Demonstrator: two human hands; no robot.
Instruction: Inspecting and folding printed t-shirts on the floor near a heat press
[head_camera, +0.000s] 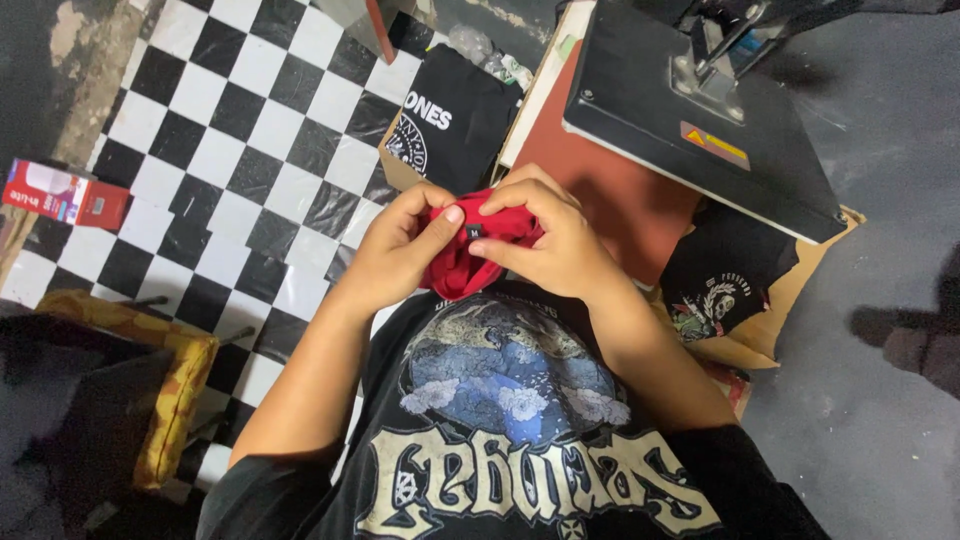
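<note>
A bunched red garment (462, 262) with a small black neck label is held up in front of my chest. My left hand (395, 240) pinches its left side, thumb by the label. My right hand (555, 235) grips its top and right side, fingers curled over the cloth. Both hands touch each other over the fabric. Below them shows my black printed T-shirt (500, 420).
A black heat press (700, 110) with a reddish lower pad (610, 200) stands ahead at the right. Folded black printed shirts (455, 120) lie beside it, another (725, 280) on cardboard. Checkered floor (230, 150) lies left, with a red box (60, 192) and a yellow-edged seat (170, 400).
</note>
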